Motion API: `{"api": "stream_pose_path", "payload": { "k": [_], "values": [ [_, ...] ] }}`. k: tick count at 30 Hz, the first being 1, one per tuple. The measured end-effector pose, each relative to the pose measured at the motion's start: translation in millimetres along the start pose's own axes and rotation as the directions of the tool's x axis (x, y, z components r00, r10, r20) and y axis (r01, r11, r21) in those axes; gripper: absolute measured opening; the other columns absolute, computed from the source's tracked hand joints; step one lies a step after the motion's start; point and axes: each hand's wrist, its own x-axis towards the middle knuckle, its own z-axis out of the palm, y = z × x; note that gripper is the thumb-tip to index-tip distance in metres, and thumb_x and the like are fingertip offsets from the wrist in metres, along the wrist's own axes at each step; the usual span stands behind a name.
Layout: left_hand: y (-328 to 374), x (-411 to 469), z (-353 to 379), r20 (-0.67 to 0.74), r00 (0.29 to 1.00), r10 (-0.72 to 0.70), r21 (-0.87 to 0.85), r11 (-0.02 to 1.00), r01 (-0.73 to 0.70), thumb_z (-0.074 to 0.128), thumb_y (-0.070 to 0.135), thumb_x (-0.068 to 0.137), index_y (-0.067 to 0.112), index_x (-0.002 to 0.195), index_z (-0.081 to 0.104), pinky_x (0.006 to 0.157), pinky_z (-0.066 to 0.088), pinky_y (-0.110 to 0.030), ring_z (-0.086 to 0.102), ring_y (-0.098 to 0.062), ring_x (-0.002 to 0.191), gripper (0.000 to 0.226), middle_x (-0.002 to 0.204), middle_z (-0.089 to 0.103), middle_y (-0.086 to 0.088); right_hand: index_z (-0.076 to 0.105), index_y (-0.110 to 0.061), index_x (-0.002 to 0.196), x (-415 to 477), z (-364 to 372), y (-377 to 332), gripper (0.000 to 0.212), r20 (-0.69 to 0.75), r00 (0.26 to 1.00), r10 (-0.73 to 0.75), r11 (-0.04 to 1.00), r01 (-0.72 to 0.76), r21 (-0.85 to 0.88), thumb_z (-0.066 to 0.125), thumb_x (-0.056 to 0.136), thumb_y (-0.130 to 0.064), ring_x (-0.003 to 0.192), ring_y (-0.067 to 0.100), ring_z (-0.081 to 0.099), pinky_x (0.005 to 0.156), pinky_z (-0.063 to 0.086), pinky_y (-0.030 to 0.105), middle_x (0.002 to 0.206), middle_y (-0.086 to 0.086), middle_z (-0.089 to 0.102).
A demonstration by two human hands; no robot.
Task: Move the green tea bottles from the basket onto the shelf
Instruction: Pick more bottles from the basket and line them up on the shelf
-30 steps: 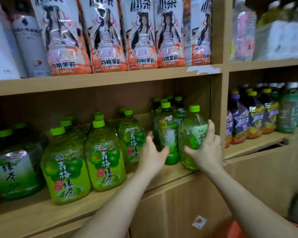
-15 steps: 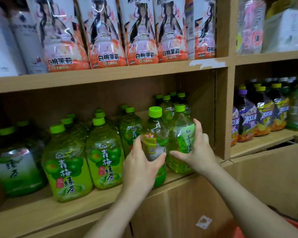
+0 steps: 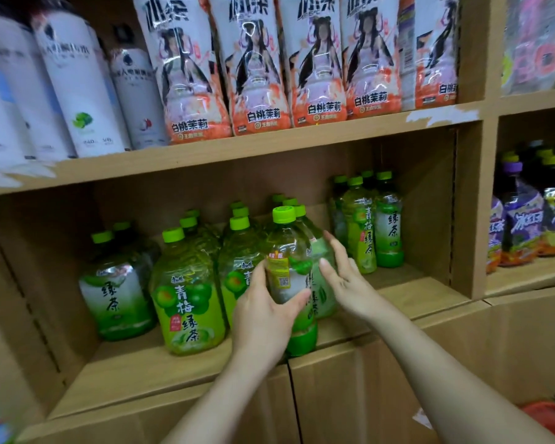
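My left hand (image 3: 263,318) grips a green tea bottle (image 3: 288,248) with a green cap, standing upright at the front edge of the wooden shelf (image 3: 135,373). Just behind it and to the right stands a second green tea bottle (image 3: 323,293). My right hand (image 3: 346,283) is beside that bottle with its fingers spread, the fingertips at its right side and not wrapped around it. A red corner of the basket (image 3: 551,415) shows at the bottom right.
Large green plum tea bottles (image 3: 188,302) and a large green tea bottle (image 3: 116,296) fill the shelf's left half. Small green bottles (image 3: 388,225) stand at the back right by the wooden divider (image 3: 466,203). Peach tea bottles (image 3: 257,75) line the shelf above.
Both hands have slid the two bottles leftward along the shelf, toward the large bottles. My right hand has loosened from its bottle and opened its fingers.
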Motion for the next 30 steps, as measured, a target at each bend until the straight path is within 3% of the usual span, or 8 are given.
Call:
{"api": "stream_pose_path", "payload": {
  "k": [4, 9, 12, 15, 18, 21, 27, 30],
  "values": [
    [-1, 5, 4, 0.008, 0.999, -0.053, -0.121, 0.991, 0.054, 0.084, 0.043, 0.061, 0.034, 0.116, 0.054, 0.088, 0.054, -0.036, 0.066, -0.006, 0.097, 0.064, 0.104, 0.070, 0.017, 0.013, -0.054, 0.142, -28, -19, -22, 0.067, -0.002, 1.000, 0.024, 0.984, -0.023, 0.174, 0.043, 0.083, -0.064, 0.140, 0.011, 0.028, 0.114, 0.028, 0.044, 0.153, -0.004, 0.026],
    [10, 2, 23, 0.036, 0.995, -0.095, -0.332, 0.938, 0.102, 0.086, 0.032, 0.061, 0.026, 0.101, 0.062, 0.081, 0.057, -0.042, 0.071, -0.006, 0.083, 0.047, 0.088, 0.075, 0.009, 0.021, -0.041, 0.140, -75, -5, -23, 0.091, 0.045, 0.994, -0.104, 0.981, 0.095, 0.170, 0.076, 0.075, -0.008, 0.107, -0.021, 0.049, 0.090, 0.040, 0.005, 0.125, -0.023, 0.049],
    [23, 1, 43, 0.162, 0.987, -0.020, -0.377, 0.923, 0.080, 0.083, 0.027, 0.066, 0.029, 0.101, 0.062, 0.084, 0.057, -0.042, 0.070, -0.008, 0.088, 0.041, 0.094, 0.074, 0.009, 0.038, -0.038, 0.128, -76, -5, -10, 0.083, -0.255, 0.964, -0.079, 0.990, 0.105, 0.090, 0.083, 0.065, -0.007, 0.102, -0.011, 0.058, 0.082, 0.043, 0.006, 0.116, -0.022, 0.059],
    [34, 2, 63, 0.241, 0.969, 0.060, -0.300, 0.954, 0.015, 0.079, 0.028, 0.073, 0.028, 0.112, 0.060, 0.090, 0.053, -0.035, 0.066, -0.001, 0.094, 0.044, 0.102, 0.071, 0.013, 0.038, -0.025, 0.136, -73, -17, 6, 0.088, -0.430, 0.902, -0.036, 0.997, 0.002, -0.079, 0.084, 0.061, -0.020, 0.105, 0.010, 0.060, 0.088, 0.050, 0.028, 0.118, -0.008, 0.062],
    [47, 2, 85, 0.301, 0.951, 0.071, -0.216, 0.976, -0.004, 0.077, 0.035, 0.075, 0.026, 0.136, 0.045, 0.094, 0.050, -0.030, 0.062, -0.005, 0.104, 0.070, 0.119, 0.064, 0.010, 0.034, -0.023, 0.137, -67, -32, 21, 0.083, -0.549, 0.835, -0.018, 0.985, -0.081, -0.155, 0.075, 0.065, -0.022, 0.104, 0.023, 0.059, 0.082, 0.052, 0.043, 0.119, 0.002, 0.060],
    [60, 6, 109, 0.285, 0.957, 0.058, -0.184, 0.983, -0.004, 0.078, 0.041, 0.071, 0.024, 0.135, 0.045, 0.094, 0.049, -0.032, 0.061, -0.013, 0.107, 0.074, 0.121, 0.063, 0.007, 0.031, -0.020, 0.140, -60, -43, 29, 0.079, -0.591, 0.806, -0.040, 0.968, -0.115, -0.222, 0.068, 0.070, -0.019, 0.108, 0.029, 0.055, 0.083, 0.050, 0.048, 0.122, 0.007, 0.053],
    [68, 33, 155, 0.255, 0.966, 0.039, -0.088, 0.996, -0.017, 0.071, 0.048, 0.073, 0.025, 0.113, 0.058, 0.090, 0.051, -0.040, 0.063, -0.021, 0.102, 0.047, 0.109, 0.070, 0.003, 0.023, -0.026, 0.146, -61, -80, 53, 0.088, -0.445, 0.895, -0.017, 0.955, -0.117, -0.273, 0.074, 0.075, -0.019, 0.122, 0.016, 0.048, 0.099, 0.044, 0.033, 0.134, 0.001, 0.046],
    [71, 49, 181, 0.252, 0.968, 0.018, -0.128, 0.992, 0.015, 0.074, 0.040, 0.076, 0.019, 0.111, 0.060, 0.091, 0.051, -0.038, 0.063, -0.024, 0.104, 0.043, 0.112, 0.069, -0.003, 0.030, -0.024, 0.144, -79, -97, 69, 0.073, -0.528, 0.848, -0.046, 0.913, -0.178, -0.366, 0.068, 0.082, -0.022, 0.123, 0.017, 0.045, 0.099, 0.034, 0.022, 0.134, 0.002, 0.043]
  ]
}}
